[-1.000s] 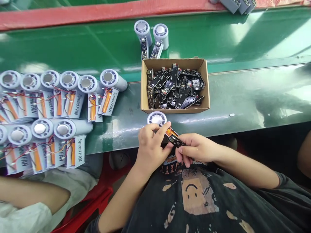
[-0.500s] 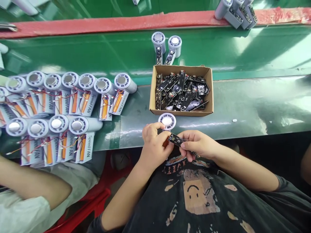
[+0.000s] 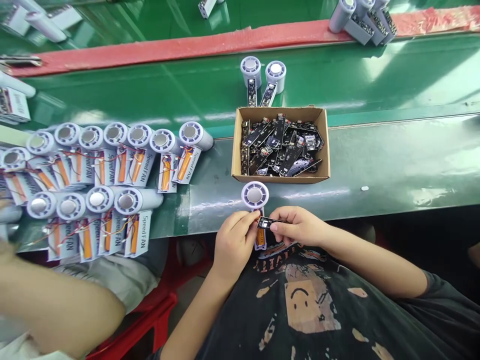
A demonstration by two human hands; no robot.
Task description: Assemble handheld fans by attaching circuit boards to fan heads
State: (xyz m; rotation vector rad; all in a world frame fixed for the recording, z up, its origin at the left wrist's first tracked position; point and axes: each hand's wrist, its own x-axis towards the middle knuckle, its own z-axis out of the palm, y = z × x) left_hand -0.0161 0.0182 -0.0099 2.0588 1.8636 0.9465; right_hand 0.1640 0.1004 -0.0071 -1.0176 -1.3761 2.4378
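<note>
Black board (image 3: 266,223) pinched in curled right grip (image 3: 300,226).

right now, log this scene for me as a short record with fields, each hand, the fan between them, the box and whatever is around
left hand: fingers at the circuit board's left end; exact grip unclear
right hand: holds circuit board by its right end
nearest fan: in front of the hands, its handle partly covered by the board
cardboard box: beyond that fan, holding many loose boards
beyond box: two fans
to the left: rows of fans
co-worker's arm: lower left, blurred
</note>
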